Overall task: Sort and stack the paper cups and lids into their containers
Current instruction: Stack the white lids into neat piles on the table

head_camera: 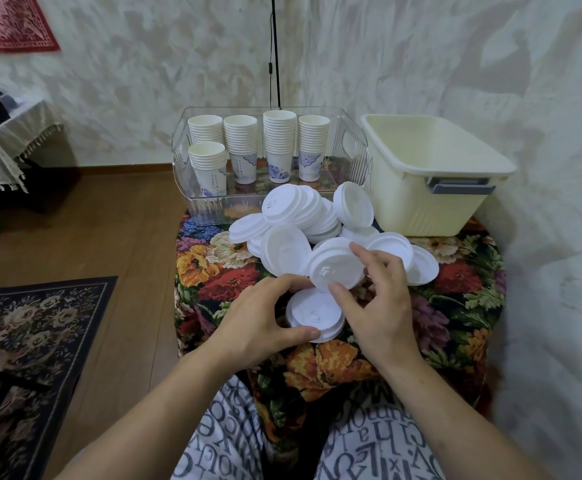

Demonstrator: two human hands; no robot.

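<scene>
Gripping lids (pixel 317 318) (both hands (pixel 253 318))

A home living room: a patterned rug (pixel 36 327) on the wooden floor (pixel 109 230) at left, a fringed tablecloth (pixel 5 147) far left, a red wall hanging (pixel 12 22).

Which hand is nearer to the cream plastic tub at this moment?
The right. The right hand, holding a white lid, is below and left of the cream tub. The left hand grips a small lid stack farther left and lower.
</scene>
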